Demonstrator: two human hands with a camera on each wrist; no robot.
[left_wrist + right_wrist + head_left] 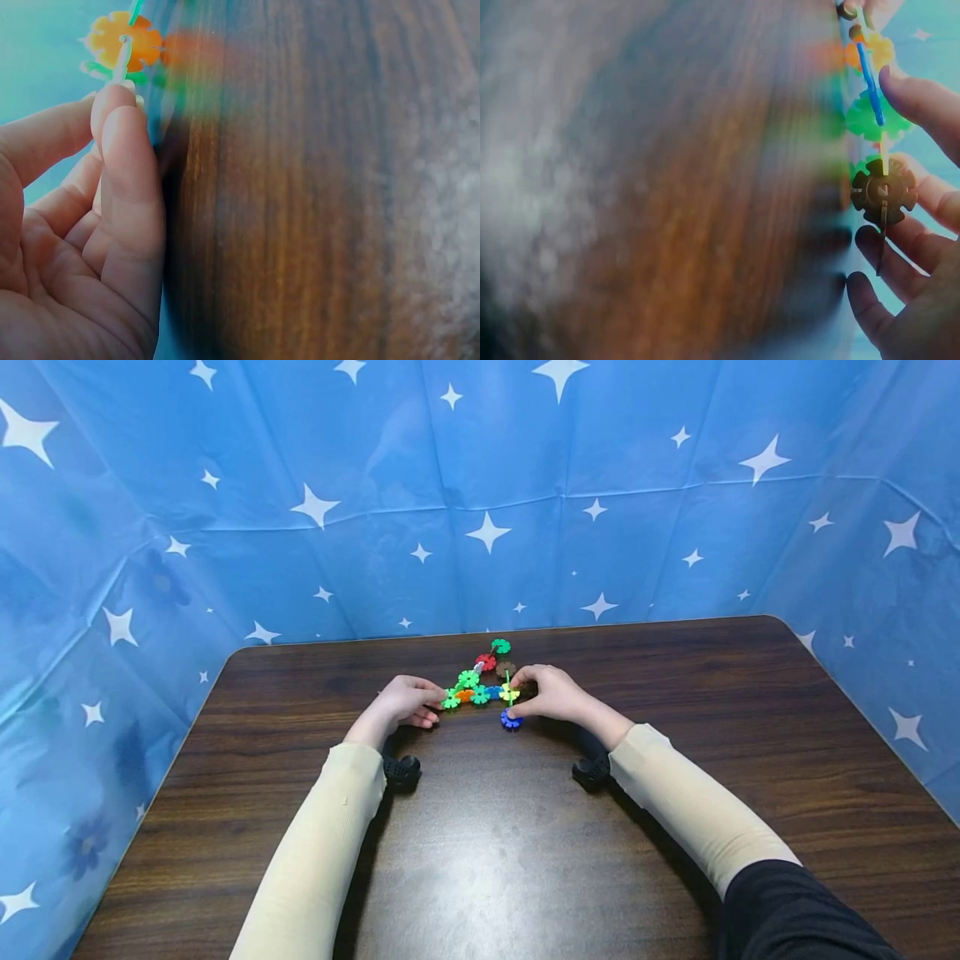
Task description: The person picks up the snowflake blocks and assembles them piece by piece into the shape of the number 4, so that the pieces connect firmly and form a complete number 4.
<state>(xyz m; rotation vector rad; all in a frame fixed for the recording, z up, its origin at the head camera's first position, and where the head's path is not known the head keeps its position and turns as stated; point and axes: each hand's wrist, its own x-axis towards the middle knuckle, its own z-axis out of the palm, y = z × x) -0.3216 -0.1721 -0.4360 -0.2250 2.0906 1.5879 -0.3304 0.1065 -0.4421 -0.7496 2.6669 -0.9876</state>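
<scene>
A chain of flower-shaped interlocking plastic discs (480, 695) lies between the two hands, with green, orange, blue and yellow pieces. From it a branch of green, white, red and brown discs runs back to a green disc (501, 646). My left hand (411, 700) pinches the green end disc (451, 700) with thumb and fingertips; in the left wrist view an orange disc (124, 43) sits just beyond. My right hand (555, 693) holds the other end, its thumb on a dark blue disc (512, 720) and its index finger by the yellow disc (509, 693). A brown disc (883, 191) shows near its fingers.
The dark wood-grain table (480, 827) spreads in front of the arms. Its far edge lies just behind the discs, against a blue curtain (480, 568) with white stars. Black wrist devices (402, 772) hang under both wrists.
</scene>
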